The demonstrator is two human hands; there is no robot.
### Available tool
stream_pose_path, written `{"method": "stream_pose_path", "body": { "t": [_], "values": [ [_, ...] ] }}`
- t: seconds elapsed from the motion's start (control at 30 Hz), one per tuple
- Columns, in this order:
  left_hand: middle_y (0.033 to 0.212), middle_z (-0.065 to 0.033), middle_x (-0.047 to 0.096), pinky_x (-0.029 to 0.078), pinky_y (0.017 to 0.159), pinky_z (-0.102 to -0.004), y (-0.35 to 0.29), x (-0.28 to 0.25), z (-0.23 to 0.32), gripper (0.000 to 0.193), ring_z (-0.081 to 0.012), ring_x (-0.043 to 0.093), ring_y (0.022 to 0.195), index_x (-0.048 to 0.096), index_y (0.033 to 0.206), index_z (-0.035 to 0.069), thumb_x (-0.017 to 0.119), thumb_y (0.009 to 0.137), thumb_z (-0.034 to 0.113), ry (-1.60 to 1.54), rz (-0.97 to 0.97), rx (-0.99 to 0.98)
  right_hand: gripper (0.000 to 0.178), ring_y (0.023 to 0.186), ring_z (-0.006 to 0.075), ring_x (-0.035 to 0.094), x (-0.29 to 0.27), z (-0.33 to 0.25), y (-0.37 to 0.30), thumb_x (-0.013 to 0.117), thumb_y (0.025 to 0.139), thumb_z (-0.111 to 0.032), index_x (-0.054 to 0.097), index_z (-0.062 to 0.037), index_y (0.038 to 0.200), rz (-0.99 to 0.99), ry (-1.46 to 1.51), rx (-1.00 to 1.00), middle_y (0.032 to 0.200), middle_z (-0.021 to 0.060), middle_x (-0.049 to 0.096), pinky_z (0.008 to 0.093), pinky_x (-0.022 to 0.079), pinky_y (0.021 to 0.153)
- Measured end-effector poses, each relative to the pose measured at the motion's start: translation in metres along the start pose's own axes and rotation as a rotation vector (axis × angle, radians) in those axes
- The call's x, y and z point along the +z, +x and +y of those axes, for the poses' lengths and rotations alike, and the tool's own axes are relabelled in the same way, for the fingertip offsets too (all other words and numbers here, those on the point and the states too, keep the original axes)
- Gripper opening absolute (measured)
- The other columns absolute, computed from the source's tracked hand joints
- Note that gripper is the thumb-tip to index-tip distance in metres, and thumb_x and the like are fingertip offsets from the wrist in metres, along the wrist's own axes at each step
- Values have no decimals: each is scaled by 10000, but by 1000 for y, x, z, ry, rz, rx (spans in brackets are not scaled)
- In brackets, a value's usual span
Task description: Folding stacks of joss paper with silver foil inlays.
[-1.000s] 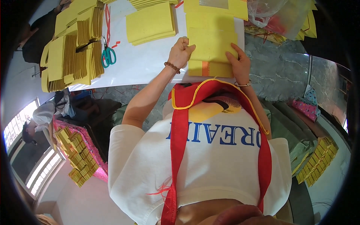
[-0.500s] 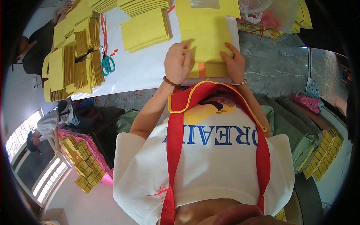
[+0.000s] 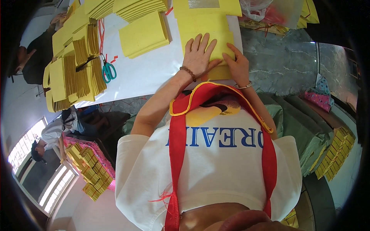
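A yellow paper sheet [image 3: 204,27] lies before me on the white-covered table. Its lower part is folded over, and an orange strip shows at the near edge, mostly hidden by my hand. My left hand [image 3: 198,57] rests flat on the folded part, its fingers spread and pointing away from me. My right hand [image 3: 238,67] touches the right edge of the same paper, thumb and fingers apart. At the far end, another yellow sheet with a silver patch [image 3: 203,4] lies against it. Left of the paper is a stack of yellow folded papers [image 3: 142,34].
Teal-handled scissors [image 3: 109,72] lie by red strips [image 3: 101,36]. Rows of yellow paper bundles [image 3: 65,75] stand at the table's left side. A clear plastic bag [image 3: 269,11] sits at the back right. Another person [image 3: 52,131] works at the left beside yellow bundles [image 3: 90,169].
My left hand has moved from the paper's left edge onto its middle and spread flat. My right hand stays at the right edge.
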State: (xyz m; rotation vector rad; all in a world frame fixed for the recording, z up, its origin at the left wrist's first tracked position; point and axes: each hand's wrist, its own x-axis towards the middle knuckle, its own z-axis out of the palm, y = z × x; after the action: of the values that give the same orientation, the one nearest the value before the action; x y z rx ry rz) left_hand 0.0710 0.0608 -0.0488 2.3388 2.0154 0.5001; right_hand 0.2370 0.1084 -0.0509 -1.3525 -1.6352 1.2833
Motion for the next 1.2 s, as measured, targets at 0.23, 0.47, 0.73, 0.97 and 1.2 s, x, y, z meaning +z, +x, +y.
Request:
{"method": "stream_pose_path", "body": {
  "t": [0.23, 0.47, 0.73, 0.97, 1.2],
  "values": [
    [1363, -159, 364, 251, 1011, -501, 1, 2, 3, 677, -349, 333, 1245, 420, 1309, 116, 603, 780, 497, -31, -33, -20, 523, 1292, 209, 360, -11, 8, -29, 560, 837, -420, 499, -135, 1272, -80, -849, -593, 1419, 57, 365, 526, 230, 1028],
    [1364, -135, 366, 280, 984, -493, 0, -7, -4, 639, -344, 338, 1238, 455, 1282, 155, 671, 739, 414, -128, -12, 76, 637, 1335, 198, 296, -11, 29, -31, 478, 850, -527, 415, -136, 1350, -205, -887, -615, 1437, 3, 346, 572, 161, 1052],
    [1140, -79, 507, 373, 860, -400, -12, -11, -7, 449, -275, 465, 1043, 547, 1089, 110, 689, 722, 325, -116, 52, 240, 637, 1341, 207, 285, -12, 28, -32, 459, 854, -539, 426, -133, 1344, -195, -915, -637, 1439, 3, 343, 573, 144, 1058],
    [1069, -131, 527, 445, 788, -334, -15, -15, -1, 501, -248, 520, 952, 508, 1165, 1, 615, 718, 203, 89, 19, 348, 511, 1325, 232, 309, -26, 23, -18, 498, 901, -319, 411, -77, 1342, -404, -458, -417, 1434, 56, 346, 499, 164, 1081],
    [1034, -69, 540, 431, 778, -357, -9, -23, -7, 497, -241, 516, 907, 520, 1159, 12, 595, 678, 111, 2, -43, 200, 443, 1264, 239, 369, -12, 5, -24, 463, 913, -131, 392, -21, 1336, -88, 295, -211, 1385, 131, 380, 336, 285, 1040]
  ]
}}
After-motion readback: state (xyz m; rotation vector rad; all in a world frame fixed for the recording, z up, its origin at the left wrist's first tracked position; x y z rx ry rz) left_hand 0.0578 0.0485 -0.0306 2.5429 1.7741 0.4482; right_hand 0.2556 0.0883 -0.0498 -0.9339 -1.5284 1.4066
